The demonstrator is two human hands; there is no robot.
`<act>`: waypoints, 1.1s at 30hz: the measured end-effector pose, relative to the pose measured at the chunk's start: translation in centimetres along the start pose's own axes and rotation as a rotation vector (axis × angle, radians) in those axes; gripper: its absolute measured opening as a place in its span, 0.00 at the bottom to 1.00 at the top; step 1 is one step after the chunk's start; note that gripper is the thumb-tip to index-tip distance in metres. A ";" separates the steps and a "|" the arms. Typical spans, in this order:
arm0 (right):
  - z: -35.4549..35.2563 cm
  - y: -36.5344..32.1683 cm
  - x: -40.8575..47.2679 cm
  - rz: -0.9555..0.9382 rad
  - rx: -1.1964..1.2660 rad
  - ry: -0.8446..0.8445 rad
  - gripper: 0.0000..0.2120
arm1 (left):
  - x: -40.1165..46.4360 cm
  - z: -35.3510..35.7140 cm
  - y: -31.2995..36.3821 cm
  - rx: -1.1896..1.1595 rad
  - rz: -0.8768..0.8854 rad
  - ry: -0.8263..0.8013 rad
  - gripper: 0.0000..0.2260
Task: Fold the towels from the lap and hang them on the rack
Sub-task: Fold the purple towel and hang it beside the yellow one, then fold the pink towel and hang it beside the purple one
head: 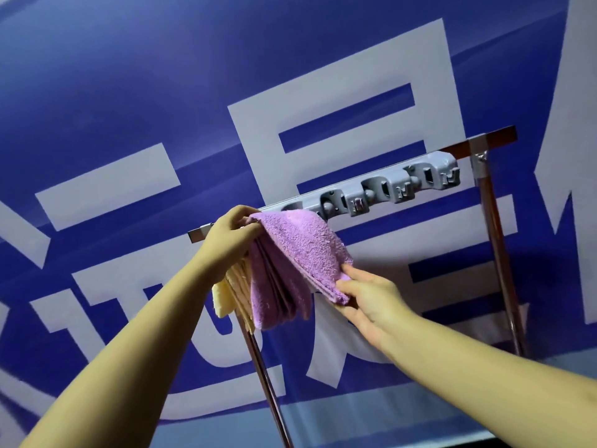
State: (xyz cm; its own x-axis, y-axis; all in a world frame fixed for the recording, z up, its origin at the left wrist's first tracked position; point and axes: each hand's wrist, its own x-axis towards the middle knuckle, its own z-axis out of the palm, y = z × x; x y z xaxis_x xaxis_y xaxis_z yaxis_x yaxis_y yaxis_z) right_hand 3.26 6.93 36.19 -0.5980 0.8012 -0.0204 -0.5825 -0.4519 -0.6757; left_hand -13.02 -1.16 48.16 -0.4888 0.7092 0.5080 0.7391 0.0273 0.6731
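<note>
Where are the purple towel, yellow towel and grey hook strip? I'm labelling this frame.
purple towel [300, 244]: head view, its draped top face.
yellow towel [223, 299]: head view, lower left corner.
grey hook strip [387, 189]: head view, its middle.

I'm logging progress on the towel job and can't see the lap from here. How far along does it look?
Done: a yellow towel already hangs folded on the rack. In hand: the purple towel is draped over the bar, the left hand gripping its top edge and the right hand pinching its lower corner. Left: letting go; any towels remaining on the lap are out of view.
</note>
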 end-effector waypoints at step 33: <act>-41.6 22.3 2.5 0.582 -1.327 0.253 0.15 | -28.7 32.5 -27.1 -0.265 -0.795 -0.622 0.23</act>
State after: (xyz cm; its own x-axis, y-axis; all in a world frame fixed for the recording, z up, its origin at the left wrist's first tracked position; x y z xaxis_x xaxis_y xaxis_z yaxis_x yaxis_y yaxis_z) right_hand 11.69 15.14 -9.59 -0.3743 0.7453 -0.5517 0.7061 -0.1566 -0.6906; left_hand -3.98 0.62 -2.17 -0.4095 0.7938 -0.4496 0.1466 0.5436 0.8264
